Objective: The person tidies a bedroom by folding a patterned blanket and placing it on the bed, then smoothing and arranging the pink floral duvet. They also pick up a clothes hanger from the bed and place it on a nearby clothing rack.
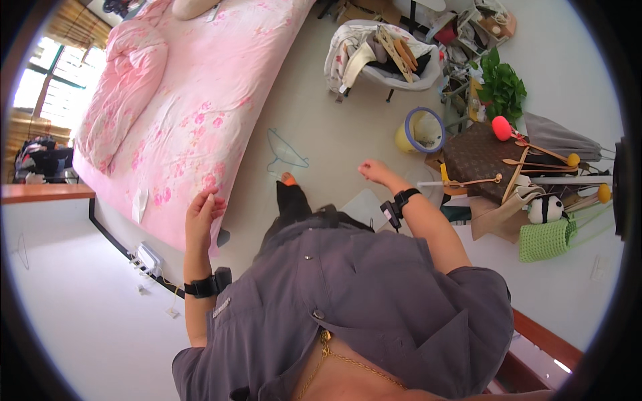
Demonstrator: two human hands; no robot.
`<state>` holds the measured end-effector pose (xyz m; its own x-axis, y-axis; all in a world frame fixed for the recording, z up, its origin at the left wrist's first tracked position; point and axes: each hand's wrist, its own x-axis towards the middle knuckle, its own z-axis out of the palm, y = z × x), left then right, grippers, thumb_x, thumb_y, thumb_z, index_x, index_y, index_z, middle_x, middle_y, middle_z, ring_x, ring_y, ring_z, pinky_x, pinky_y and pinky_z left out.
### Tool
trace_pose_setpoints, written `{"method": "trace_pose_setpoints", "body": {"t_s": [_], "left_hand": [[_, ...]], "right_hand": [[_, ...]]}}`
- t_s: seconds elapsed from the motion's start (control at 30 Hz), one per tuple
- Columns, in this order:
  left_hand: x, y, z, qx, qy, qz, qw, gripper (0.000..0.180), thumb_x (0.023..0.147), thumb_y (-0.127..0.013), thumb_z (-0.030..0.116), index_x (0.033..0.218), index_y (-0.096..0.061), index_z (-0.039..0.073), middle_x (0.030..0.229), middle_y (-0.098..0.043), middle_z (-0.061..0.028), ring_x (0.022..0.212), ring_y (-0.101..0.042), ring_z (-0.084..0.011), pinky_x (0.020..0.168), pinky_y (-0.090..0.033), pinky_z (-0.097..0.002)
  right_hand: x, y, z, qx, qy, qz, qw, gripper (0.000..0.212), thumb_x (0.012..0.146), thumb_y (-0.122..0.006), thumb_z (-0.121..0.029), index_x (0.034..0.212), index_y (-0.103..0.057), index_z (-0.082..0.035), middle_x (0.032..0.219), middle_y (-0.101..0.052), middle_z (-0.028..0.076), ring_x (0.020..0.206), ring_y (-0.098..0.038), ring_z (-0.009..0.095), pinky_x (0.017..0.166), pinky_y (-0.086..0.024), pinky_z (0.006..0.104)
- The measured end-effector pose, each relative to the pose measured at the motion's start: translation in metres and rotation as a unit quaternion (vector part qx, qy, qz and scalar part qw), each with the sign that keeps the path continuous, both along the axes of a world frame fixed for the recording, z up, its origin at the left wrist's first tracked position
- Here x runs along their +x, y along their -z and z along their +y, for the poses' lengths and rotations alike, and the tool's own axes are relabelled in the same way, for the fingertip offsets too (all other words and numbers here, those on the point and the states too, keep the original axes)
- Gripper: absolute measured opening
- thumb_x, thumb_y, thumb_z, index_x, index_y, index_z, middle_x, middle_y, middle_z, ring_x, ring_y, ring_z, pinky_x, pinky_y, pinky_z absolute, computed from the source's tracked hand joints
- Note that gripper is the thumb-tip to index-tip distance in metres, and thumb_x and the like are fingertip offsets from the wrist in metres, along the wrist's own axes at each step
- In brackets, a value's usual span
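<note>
My left hand (pixel 204 208) is raised beside the near edge of the bed, over its pink flowered sheet (pixel 221 87). Its fingers are loosely bent and apart, and nothing shows in them. My right hand (pixel 376 172) hangs over the floor, left of a yellow waste bin (pixel 405 139) with a blue-purple rim. Its fingers are curled in, with nothing visible inside. A blue clothes hanger (pixel 289 159) lies on the floor between the hands, just ahead of my foot in an orange slipper (pixel 288 179). Both wrists wear black straps with small devices.
A cloth-lined basket (pixel 428 79) of clothes and hangers stands ahead. On the right hang a brown patterned bag (pixel 478 160) and a green woven bag (pixel 545 242), near a leafy plant (pixel 501 85). A power strip (pixel 148 259) is by the left wall. A crumpled pink quilt (pixel 134 73) covers the bed's left side.
</note>
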<state>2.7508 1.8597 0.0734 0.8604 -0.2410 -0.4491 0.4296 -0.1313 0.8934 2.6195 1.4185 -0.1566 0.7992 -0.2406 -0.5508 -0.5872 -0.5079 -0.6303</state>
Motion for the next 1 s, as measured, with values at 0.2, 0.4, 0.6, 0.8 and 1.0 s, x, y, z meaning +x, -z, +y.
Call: {"method": "trace_pose_setpoints", "body": {"t_s": [0.2,0.4,0.6,0.8,1.0], "left_hand": [[0.128,-0.005,-0.036,0.000,0.034,-0.006,0.999,0.026,0.090,-0.048,0.022,0.109,-0.055,0.006,0.085,-0.060,-0.0032,0.077,-0.057,-0.0100,0.068,-0.045,-0.0225],[0.236,-0.013,-0.087,0.045,0.093,-0.003,0.995,0.026,0.090,-0.049,0.024,0.109,-0.056,0.007,0.086,-0.059,-0.0018,0.079,-0.056,-0.0093,0.070,-0.045,-0.0218],[0.295,-0.013,-0.168,0.079,0.090,-0.003,0.993,0.026,0.090,-0.049,0.024,0.109,-0.056,0.007,0.086,-0.060,-0.0017,0.079,-0.056,-0.0090,0.069,-0.044,-0.0213],[0.317,-0.002,-0.255,0.097,0.033,0.051,0.993,0.028,0.090,-0.049,0.025,0.111,-0.055,0.008,0.087,-0.061,-0.0022,0.079,-0.057,-0.0101,0.069,-0.045,-0.0228],[0.350,-0.026,-0.365,0.137,0.097,0.048,0.985,0.027,0.090,-0.048,0.022,0.110,-0.055,0.006,0.088,-0.060,-0.0035,0.080,-0.057,-0.0112,0.071,-0.045,-0.0231]], "right_hand": [[0.090,-0.025,-0.025,0.041,0.053,0.093,0.993,0.032,0.078,-0.055,-0.036,0.091,-0.061,-0.007,0.078,-0.063,0.010,0.069,-0.059,0.022,0.067,-0.046,0.0338],[0.171,-0.004,-0.072,-0.006,0.081,-0.027,0.996,0.028,0.079,-0.054,-0.032,0.090,-0.060,-0.006,0.079,-0.063,0.010,0.074,-0.060,0.026,0.068,-0.046,0.0360],[0.265,-0.041,-0.185,-0.259,0.141,-0.244,0.924,0.039,0.075,-0.063,-0.025,0.108,-0.051,-0.006,0.107,-0.054,0.019,0.099,-0.051,0.032,0.080,-0.043,0.0388],[0.346,-0.058,-0.288,-0.341,0.115,-0.011,0.933,0.089,0.064,-0.072,-0.039,0.135,-0.023,-0.016,0.137,-0.019,0.025,0.125,-0.022,0.044,0.098,-0.025,0.0506],[0.352,-0.039,-0.339,-0.266,0.044,0.067,0.961,0.096,0.062,-0.074,-0.041,0.137,-0.018,-0.020,0.138,-0.014,0.027,0.124,-0.020,0.050,0.098,-0.026,0.0525]]}}
